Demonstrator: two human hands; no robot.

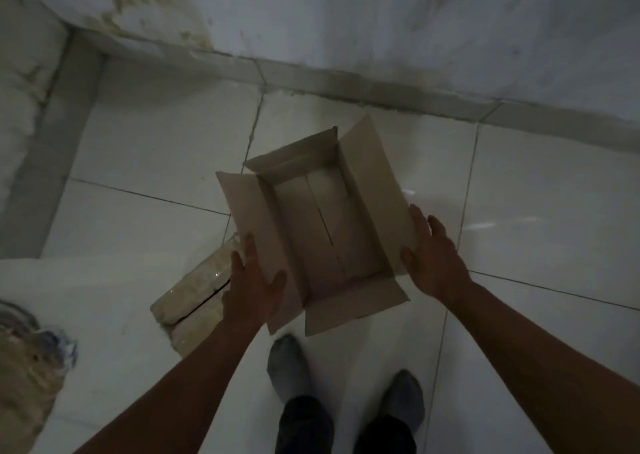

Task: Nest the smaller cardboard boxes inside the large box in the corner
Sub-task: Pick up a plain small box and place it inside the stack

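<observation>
An open brown cardboard box [322, 225] stands on the white tiled floor in front of my feet, its four flaps spread outward and its inside empty. My left hand [251, 282] lies with spread fingers on the box's left flap. My right hand [433, 256] is beside the right flap, fingers apart, at or just off its edge; whether it touches is unclear. Neither hand grips anything. A flattened pale cardboard piece [194, 297] lies on the floor just left of the box, partly under my left hand.
The room corner [83, 58] is at the upper left, with a grey skirting strip [346, 86] along the back wall. A white surface with a crumpled bundle [31, 356] sits at the lower left. My two feet [346, 388] stand behind the box.
</observation>
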